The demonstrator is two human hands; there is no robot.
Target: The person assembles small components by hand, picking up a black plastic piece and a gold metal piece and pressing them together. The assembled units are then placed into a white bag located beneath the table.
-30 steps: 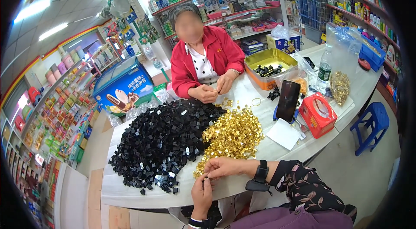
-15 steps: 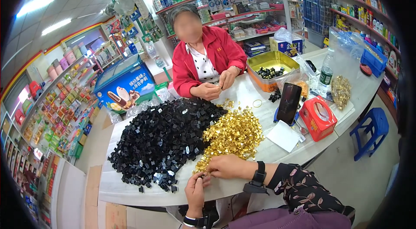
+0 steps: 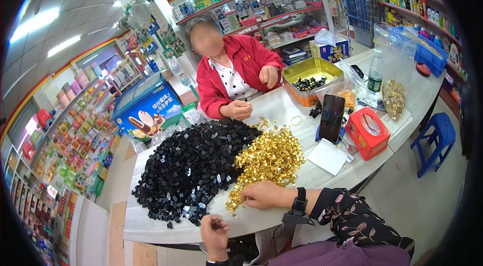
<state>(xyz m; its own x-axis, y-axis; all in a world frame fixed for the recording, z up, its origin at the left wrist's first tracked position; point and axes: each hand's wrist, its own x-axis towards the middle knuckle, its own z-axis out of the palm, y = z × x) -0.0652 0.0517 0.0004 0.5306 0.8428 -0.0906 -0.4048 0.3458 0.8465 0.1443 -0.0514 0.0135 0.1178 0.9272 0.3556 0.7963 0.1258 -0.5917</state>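
The left hand (image 3: 215, 232) curls nearly shut, its fingers pinching a small black piece (image 3: 215, 225). The right hand (image 3: 264, 195) lies flat, fingertips spread on the near edge of the gold pieces (image 3: 266, 158). Beyond the left fingers sits the black pile (image 3: 193, 168). A careless sweep could likely mix both piles or push pieces off the white table (image 3: 151, 215); across it, another person (image 3: 231, 72) works

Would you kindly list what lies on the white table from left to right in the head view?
Heap of black pieces → heap of gold pieces → dark phone standing upright → red box → clear bag of gold pieces.
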